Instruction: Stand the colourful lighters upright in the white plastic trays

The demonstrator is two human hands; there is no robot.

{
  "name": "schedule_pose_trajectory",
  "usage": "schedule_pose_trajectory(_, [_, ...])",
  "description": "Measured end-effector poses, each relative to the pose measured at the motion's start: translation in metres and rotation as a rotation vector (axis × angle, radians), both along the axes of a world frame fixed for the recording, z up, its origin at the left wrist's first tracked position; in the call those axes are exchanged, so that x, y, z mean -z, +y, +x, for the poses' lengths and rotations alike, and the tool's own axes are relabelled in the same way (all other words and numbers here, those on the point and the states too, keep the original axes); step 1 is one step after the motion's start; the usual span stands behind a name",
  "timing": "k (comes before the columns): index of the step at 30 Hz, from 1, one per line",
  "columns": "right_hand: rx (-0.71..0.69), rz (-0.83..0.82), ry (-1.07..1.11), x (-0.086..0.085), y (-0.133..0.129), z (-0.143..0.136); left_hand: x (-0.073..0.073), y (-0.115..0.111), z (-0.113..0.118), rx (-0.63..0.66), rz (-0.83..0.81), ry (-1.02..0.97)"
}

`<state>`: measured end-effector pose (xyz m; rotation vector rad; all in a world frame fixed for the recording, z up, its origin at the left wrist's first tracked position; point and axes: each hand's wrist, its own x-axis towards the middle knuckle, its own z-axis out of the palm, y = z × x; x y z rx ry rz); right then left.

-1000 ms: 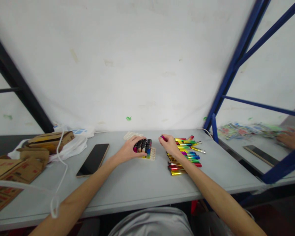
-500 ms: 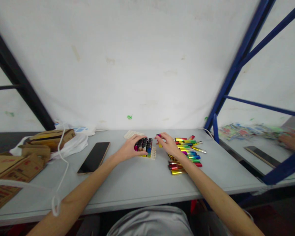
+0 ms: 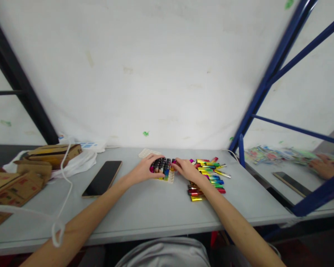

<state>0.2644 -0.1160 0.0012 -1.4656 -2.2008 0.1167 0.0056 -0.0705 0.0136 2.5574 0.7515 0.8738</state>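
Note:
A block of upright lighters (image 3: 161,165) with black tops and coloured bodies stands in a pale tray with round holes (image 3: 171,177). My left hand (image 3: 146,167) is wrapped round the block's left side, thumb along the near face and fingers over the far side. At the block's right edge, my right hand (image 3: 183,167) pinches one lighter with a dark and magenta top (image 3: 173,161); its lower part is hidden. To the right of this hand lies a loose pile of shiny lighters (image 3: 211,174) in gold, red, green and blue, partly under my forearm.
Behind the block lies another pale holed tray (image 3: 149,152). A phone (image 3: 102,178) rests to the left, beside cardboard boxes (image 3: 19,185), white plastic and a white cable (image 3: 65,174). Past the blue frame (image 3: 256,107), another person's hands (image 3: 324,165) are near bagged items and a phone.
My right hand has moved left with the lighter, from beside the block to its right edge. My left hand keeps its place round the block. The view has shifted slightly.

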Motion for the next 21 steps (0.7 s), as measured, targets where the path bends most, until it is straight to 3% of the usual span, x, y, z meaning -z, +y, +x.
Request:
schedule_pose_trajectory(5, [-0.093,-0.052,0.024,-0.005,-0.003,0.006,-0.002,-0.001,0.0,0.01,-0.005,-0.009])
schedule_pose_trajectory(8, [-0.111,-0.038,0.063,-0.013,-0.004,0.022,-0.002,-0.001,0.0,0.011,-0.004,-0.007])
schedule_pose_trajectory(13, [0.175,0.179,0.102,-0.013,0.005,0.069,0.001,0.002,-0.001,0.0,-0.015,0.001])
schedule_pose_trajectory(17, [0.378,0.069,-0.001,0.0,0.008,0.082,0.002,0.004,-0.001,0.003,-0.007,0.005])
schedule_pose_trajectory(21, [0.417,-0.021,-0.133,0.007,0.005,0.066,0.002,0.003,-0.001,0.002,-0.004,0.012])
